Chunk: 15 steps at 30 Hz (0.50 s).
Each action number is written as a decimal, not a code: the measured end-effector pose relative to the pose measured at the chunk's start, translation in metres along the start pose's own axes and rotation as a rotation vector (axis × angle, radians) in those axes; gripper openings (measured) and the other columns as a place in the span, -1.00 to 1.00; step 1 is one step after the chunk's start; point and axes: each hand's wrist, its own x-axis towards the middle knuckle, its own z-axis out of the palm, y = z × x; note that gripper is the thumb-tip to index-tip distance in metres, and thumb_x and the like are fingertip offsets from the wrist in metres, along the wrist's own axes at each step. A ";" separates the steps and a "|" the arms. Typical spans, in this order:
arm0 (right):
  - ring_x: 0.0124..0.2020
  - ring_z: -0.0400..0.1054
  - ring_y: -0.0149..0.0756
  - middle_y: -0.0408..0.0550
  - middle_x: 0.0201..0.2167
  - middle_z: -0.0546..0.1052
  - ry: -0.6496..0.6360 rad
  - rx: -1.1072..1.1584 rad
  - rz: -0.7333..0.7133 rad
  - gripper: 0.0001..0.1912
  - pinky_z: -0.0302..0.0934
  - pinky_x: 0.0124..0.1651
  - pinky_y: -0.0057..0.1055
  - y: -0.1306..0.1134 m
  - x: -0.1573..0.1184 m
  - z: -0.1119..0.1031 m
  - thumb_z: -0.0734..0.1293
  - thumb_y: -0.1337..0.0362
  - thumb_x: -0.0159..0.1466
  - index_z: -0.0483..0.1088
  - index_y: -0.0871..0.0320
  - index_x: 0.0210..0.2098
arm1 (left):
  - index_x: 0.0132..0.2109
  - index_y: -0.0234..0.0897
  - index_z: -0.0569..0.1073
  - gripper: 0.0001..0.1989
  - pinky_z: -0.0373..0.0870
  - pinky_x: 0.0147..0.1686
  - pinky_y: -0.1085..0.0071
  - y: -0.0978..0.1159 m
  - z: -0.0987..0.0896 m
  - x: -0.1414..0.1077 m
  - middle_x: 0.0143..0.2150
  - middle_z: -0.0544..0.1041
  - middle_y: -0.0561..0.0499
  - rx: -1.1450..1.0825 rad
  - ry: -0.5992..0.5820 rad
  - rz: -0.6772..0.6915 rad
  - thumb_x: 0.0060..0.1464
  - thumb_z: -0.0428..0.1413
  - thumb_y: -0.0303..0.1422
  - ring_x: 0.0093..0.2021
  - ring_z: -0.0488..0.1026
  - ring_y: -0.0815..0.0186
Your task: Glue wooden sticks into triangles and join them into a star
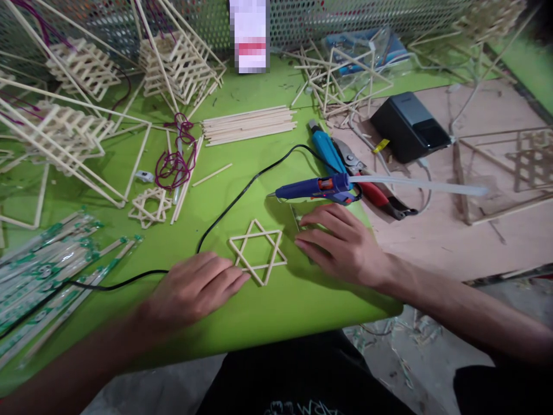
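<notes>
A six-pointed star of thin wooden sticks (271, 267) lies flat on the green table. My left hand (201, 285) rests at its lower left, fingers pressed together over that corner, hiding the tip. To the right of the star, my right hand (341, 245) hovers with fingers apart and bent, no held object visible. Just beyond it is a blue glue gun (302, 189), its nozzle pointing left and a long clear glue stick (415, 184) out of its back. A smaller stick star (151, 207) lies farther left.
Stick frames with stacked lattices (177, 66) crowd the back left. Wrapped chopsticks (56, 265) lie at left, loose sticks (248, 125) at the back. Purple cord (175, 164), red-handled pruners (380, 193) and a black power box (408, 127) surround the work. A black cable (242, 193) crosses the table.
</notes>
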 end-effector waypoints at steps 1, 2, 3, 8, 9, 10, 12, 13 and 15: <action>-0.10 0.38 -0.17 -0.02 -0.14 0.49 -0.005 -0.001 0.003 -0.85 0.37 -0.06 -0.16 0.000 0.000 0.000 0.38 0.36 0.29 0.39 0.07 -0.16 | -0.14 -0.30 0.51 -0.93 0.46 -0.32 0.38 0.001 0.001 0.000 -0.29 0.55 0.04 0.000 0.023 -0.005 0.21 0.21 -0.44 -0.32 0.47 0.35; -0.09 0.38 -0.16 -0.02 -0.13 0.50 -0.013 0.001 0.007 -0.85 0.37 -0.06 -0.16 0.000 0.000 -0.001 0.37 0.36 0.29 0.39 0.06 -0.16 | -0.08 -0.30 0.51 -0.85 0.48 -0.29 0.35 0.002 0.001 0.000 -0.22 0.56 -0.02 0.008 0.013 0.004 0.21 0.22 -0.40 -0.26 0.49 0.31; -0.09 0.38 -0.16 -0.02 -0.13 0.50 -0.019 0.001 0.013 -0.85 0.37 -0.05 -0.16 0.000 0.000 -0.001 0.37 0.36 0.29 0.39 0.05 -0.15 | 0.01 -0.28 0.51 -0.76 0.50 -0.23 0.30 0.002 0.002 0.000 -0.11 0.56 -0.09 0.012 -0.016 0.014 0.21 0.22 -0.36 -0.17 0.51 0.24; -0.09 0.38 -0.16 -0.01 -0.14 0.51 -0.012 0.008 0.011 -0.86 0.37 -0.04 -0.15 -0.001 0.000 -0.002 0.38 0.38 0.28 0.41 0.10 -0.17 | 0.32 -0.11 0.31 -0.50 0.39 0.11 -0.09 -0.001 0.007 0.005 0.39 0.19 -0.32 -0.064 -0.193 0.008 0.29 0.10 -0.17 0.32 0.25 -0.14; -0.09 0.38 -0.17 -0.01 -0.15 0.51 -0.002 0.007 0.005 -0.87 0.37 -0.04 -0.15 -0.002 0.000 -0.002 0.38 0.38 0.28 0.42 0.11 -0.17 | 0.33 -0.11 0.30 -0.49 0.36 0.14 -0.11 -0.001 0.007 0.005 0.41 0.14 -0.32 -0.074 -0.211 0.015 0.29 0.09 -0.16 0.35 0.20 -0.16; -0.10 0.38 -0.17 0.00 -0.15 0.51 0.004 0.007 0.001 -0.88 0.37 -0.05 -0.15 -0.002 0.000 -0.001 0.39 0.38 0.28 0.42 0.13 -0.18 | 0.34 -0.10 0.29 -0.48 0.34 0.17 -0.11 -0.001 0.008 0.006 0.43 0.12 -0.31 -0.078 -0.227 0.020 0.29 0.09 -0.16 0.36 0.17 -0.16; -0.10 0.38 -0.16 0.01 -0.15 0.51 0.011 0.007 -0.008 -0.89 0.37 -0.05 -0.15 -0.003 0.000 -0.001 0.39 0.38 0.27 0.43 0.15 -0.19 | 0.35 -0.11 0.28 -0.47 0.31 0.21 -0.10 -0.002 0.008 0.006 0.44 0.09 -0.31 -0.081 -0.252 0.022 0.29 0.10 -0.16 0.38 0.14 -0.15; -0.10 0.38 -0.16 0.02 -0.15 0.51 0.012 0.006 -0.010 -0.89 0.37 -0.05 -0.15 -0.003 0.000 -0.002 0.39 0.38 0.27 0.43 0.16 -0.19 | 0.35 -0.11 0.28 -0.46 0.30 0.22 -0.09 -0.002 0.008 0.006 0.45 0.08 -0.31 -0.080 -0.261 0.018 0.29 0.10 -0.16 0.39 0.13 -0.15; -0.10 0.38 -0.17 0.02 -0.15 0.52 0.014 0.001 -0.012 -0.90 0.38 -0.05 -0.15 -0.003 0.000 -0.002 0.39 0.38 0.27 0.43 0.16 -0.19 | 0.36 -0.12 0.27 -0.45 0.30 0.22 -0.10 -0.002 0.009 0.006 0.45 0.06 -0.34 -0.080 -0.269 0.017 0.29 0.10 -0.15 0.39 0.12 -0.18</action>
